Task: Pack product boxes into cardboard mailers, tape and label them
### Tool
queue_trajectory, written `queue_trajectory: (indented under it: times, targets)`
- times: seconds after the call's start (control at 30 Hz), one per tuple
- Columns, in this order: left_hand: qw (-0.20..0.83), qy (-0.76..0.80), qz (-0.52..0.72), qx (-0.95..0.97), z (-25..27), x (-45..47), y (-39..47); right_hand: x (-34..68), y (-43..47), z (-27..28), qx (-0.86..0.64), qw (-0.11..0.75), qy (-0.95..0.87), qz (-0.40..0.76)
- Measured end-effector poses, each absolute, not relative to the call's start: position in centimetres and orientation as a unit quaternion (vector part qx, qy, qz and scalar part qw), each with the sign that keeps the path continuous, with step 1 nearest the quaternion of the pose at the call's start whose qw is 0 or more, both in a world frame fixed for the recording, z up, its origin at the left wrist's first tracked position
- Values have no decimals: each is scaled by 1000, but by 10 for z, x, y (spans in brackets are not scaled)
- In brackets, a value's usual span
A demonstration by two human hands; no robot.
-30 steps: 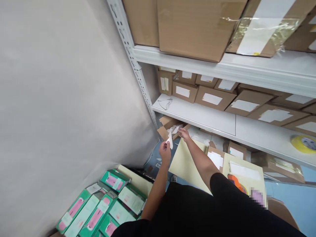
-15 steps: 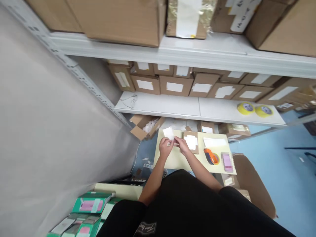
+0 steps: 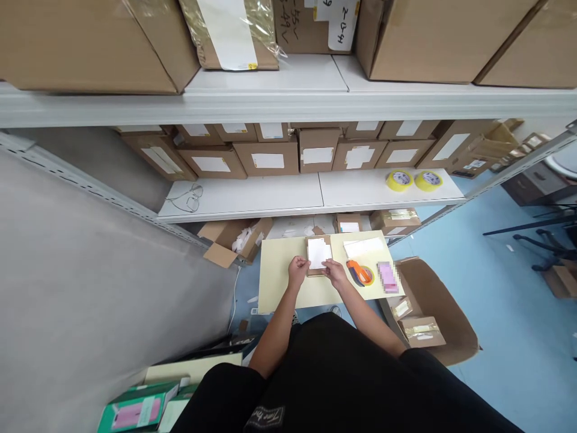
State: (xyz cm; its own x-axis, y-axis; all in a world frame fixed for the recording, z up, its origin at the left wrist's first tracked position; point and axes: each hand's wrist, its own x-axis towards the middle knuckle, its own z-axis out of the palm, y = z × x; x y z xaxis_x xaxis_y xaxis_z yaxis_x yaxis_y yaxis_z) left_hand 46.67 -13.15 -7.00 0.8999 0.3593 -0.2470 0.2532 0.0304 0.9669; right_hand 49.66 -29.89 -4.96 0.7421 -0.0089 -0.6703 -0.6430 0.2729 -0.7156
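Cardboard, a small brown box (image 3: 318, 255) w/ a white label on top, sits on a pale yellow board (image 3: 288, 282), the landmark for all that follows. Left hand (image 3: 297, 270) touches the box's left edge, right hand (image 3: 336, 273) its lower right corner; fingers curled at the box, but can't tell how firm the hold is. On the board, right of the box: orange tape dispenser (image 3: 359, 272), white sheets (image 3: 364, 246), blurred pink item. Beyond the board, a white shelf (image 3: 279, 195) carries rows of labelled cartons, print too small to read, plus two yellow tape rolls (image 3: 413, 179). Higher up, a carton (image 3: 315, 24) has handwritten marks, not legible. Left of the board, an open box (image 3: 232, 240) of white scraps.
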Motion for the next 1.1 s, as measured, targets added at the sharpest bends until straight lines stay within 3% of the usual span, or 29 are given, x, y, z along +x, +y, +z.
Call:
queue_trajectory:
  times: [0.47,1.1]
  targets:
    - [519,251,-3,817,-119,464,-143,490,-296,-100,-824,528,174,110]
    - [425,297,-40,854,-141,466,-159,495,-297,-129,-872,421,158,193]
